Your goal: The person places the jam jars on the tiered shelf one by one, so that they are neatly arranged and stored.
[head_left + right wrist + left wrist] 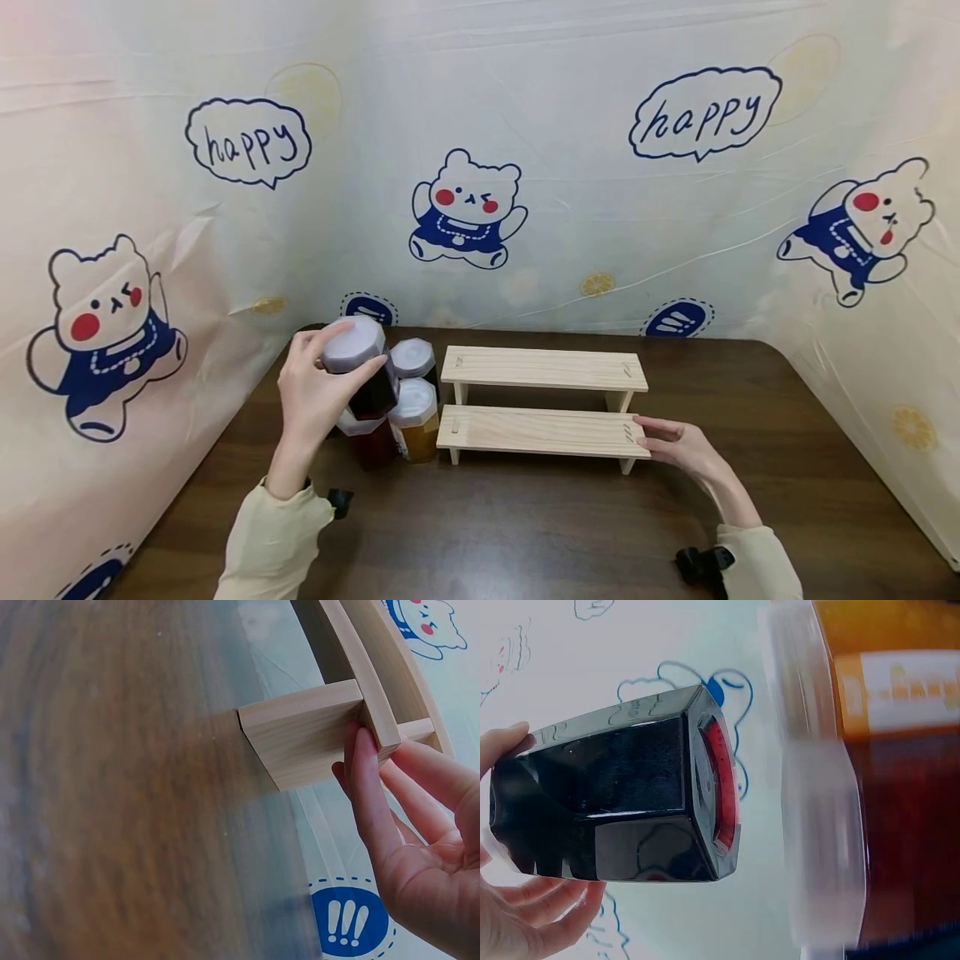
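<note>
In the head view my left hand grips a jar of dark contents by its pale translucent lid, thumb and fingers on opposite sides. The left wrist view shows this jar tilted, its faceted dark side and base exposed. It is held above a reddish-brown jar, beside an amber jar with a label. My right hand pinches the right end of the front wooden riser. In the right wrist view, the fingers meet the board's end beside its leg.
Behind the front riser stands a taller wooden riser. Another lidded jar is left of it. All stand on a dark wooden table. A printed curtain hangs around the back and sides.
</note>
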`<state>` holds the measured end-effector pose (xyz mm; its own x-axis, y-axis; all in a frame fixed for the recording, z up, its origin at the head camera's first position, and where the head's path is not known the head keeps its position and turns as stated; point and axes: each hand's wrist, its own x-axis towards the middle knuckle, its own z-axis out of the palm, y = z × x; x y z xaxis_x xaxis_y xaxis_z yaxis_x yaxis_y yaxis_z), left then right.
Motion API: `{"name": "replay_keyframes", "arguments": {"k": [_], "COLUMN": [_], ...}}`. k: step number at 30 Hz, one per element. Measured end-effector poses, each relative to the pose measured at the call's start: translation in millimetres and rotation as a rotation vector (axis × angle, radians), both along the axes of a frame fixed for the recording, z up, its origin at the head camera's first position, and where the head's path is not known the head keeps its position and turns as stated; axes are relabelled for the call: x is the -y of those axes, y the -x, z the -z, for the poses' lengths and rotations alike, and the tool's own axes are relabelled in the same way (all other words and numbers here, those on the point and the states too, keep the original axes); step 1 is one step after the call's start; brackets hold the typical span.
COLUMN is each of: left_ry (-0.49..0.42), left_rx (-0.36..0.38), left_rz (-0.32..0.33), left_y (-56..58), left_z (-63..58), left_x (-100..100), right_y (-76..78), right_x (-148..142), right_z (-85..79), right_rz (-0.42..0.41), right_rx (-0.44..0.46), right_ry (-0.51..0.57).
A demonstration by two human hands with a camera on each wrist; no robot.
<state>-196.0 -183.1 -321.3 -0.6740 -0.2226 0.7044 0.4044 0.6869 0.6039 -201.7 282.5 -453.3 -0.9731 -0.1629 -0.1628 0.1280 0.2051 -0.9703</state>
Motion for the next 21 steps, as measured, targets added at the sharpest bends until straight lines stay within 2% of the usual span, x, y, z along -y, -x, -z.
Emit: {"name": "replay_keyframes", "arguments": {"k": [6, 15, 21], "left_ry": [-0.019, -0.027, -0.029], "left_rx": [-0.015, 0.003, 0.013], "left_rz": [0.105, 0.244, 0.281], "left_y": [8.6, 23.8, 30.8], "left_z": [0.0, 0.8, 1.0], "left_x": [-26, -74, -106], "right_y": [0.0, -0.5, 0.7], "right_x": [1, 3, 1], "right_z": [0.1, 0.4, 0.9], "right_rz": [0.008, 0.026, 0.019], "right_rx": [0.003, 0.027, 0.01], "right_ry": [0.013, 0.017, 0.007]}}
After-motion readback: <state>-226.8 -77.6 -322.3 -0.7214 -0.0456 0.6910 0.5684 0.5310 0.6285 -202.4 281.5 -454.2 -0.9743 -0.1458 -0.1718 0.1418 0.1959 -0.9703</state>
